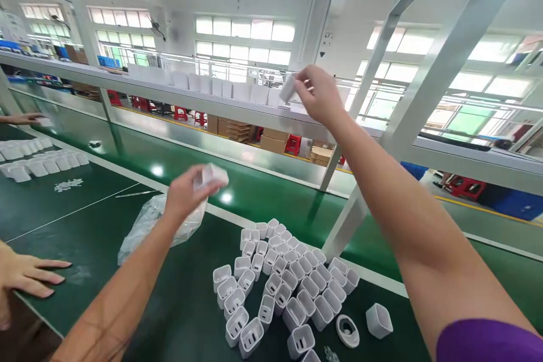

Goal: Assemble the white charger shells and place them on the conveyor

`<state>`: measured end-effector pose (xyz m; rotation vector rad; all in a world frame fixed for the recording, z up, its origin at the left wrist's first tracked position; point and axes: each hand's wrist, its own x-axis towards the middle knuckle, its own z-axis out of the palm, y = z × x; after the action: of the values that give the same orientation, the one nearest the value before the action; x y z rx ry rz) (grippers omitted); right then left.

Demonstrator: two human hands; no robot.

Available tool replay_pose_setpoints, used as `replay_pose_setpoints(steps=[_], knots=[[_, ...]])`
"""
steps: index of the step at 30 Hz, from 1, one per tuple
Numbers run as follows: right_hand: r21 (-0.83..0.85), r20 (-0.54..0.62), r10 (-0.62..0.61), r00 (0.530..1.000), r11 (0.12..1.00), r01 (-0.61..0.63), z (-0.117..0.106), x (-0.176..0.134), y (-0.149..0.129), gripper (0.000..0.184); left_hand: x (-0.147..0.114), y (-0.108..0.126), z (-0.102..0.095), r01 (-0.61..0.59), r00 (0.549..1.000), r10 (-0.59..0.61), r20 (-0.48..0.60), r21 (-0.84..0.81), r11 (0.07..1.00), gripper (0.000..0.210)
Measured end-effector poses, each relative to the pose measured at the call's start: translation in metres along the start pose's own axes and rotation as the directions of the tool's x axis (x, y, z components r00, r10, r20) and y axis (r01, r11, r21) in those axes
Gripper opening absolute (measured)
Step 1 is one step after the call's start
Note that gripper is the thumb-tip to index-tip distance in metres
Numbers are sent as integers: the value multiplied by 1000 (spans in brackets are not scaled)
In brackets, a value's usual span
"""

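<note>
My left hand (184,192) is closed around a white plastic housing (214,174), held above the green bench. Raised at the overhead shelf (254,110), my right hand (319,93) grips a white plastic piece (288,89) between thumb and fingers. A row of white pieces (205,84) stands along that shelf, left of my right hand. On the bench below, many open-topped white housings (297,266) stand close together, some with slots visible inside. Beside them are a white ring-shaped part (347,331) and a lone white housing (379,320).
A clear plastic bag (144,223) lies beyond my left forearm. Another person's hand (31,271) rests at the left bench edge, and a further hand (21,119) shows beyond it. White parts (46,163) and small pieces (68,185) lie at left. A metal post (348,220) rises ahead.
</note>
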<state>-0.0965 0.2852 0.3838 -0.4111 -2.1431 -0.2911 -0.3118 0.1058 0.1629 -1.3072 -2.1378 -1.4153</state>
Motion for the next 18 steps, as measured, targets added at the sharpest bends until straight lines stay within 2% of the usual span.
replay_pose_setpoints(steps=[2, 3, 5, 8, 10, 13, 16, 18], knots=[[-17, 46, 12, 999, 1000, -11, 29, 22, 1, 17, 61, 37, -18, -119, 973, 125, -196, 38, 992, 47], [-26, 65, 14, 998, 1000, -12, 41, 30, -1, 17, 94, 55, -25, -156, 951, 168, -260, 66, 986, 51], [-41, 106, 13, 994, 999, -9, 61, 40, -6, 18, 156, 86, -32, -212, 939, 243, -245, 144, 966, 64], [-49, 146, 33, 989, 998, -26, 81, 47, -9, 21, 225, 113, -24, -246, 954, 279, -108, 247, 937, 68], [-43, 151, 67, 986, 997, -61, 89, 48, -6, 23, 251, 117, -10, -250, 961, 273, -37, 295, 922, 59], [-61, 175, 97, 980, 994, -88, 97, 48, -2, 28, 271, 113, 7, -272, 962, 263, 75, 344, 899, 58], [-125, 216, 102, 971, 989, -76, 98, 52, -2, 39, 279, 113, 9, -388, 921, 339, 191, 385, 837, 74], [-152, 240, 118, 964, 985, -82, 98, 53, -2, 45, 275, 114, 13, -455, 890, 401, 215, 398, 797, 77]])
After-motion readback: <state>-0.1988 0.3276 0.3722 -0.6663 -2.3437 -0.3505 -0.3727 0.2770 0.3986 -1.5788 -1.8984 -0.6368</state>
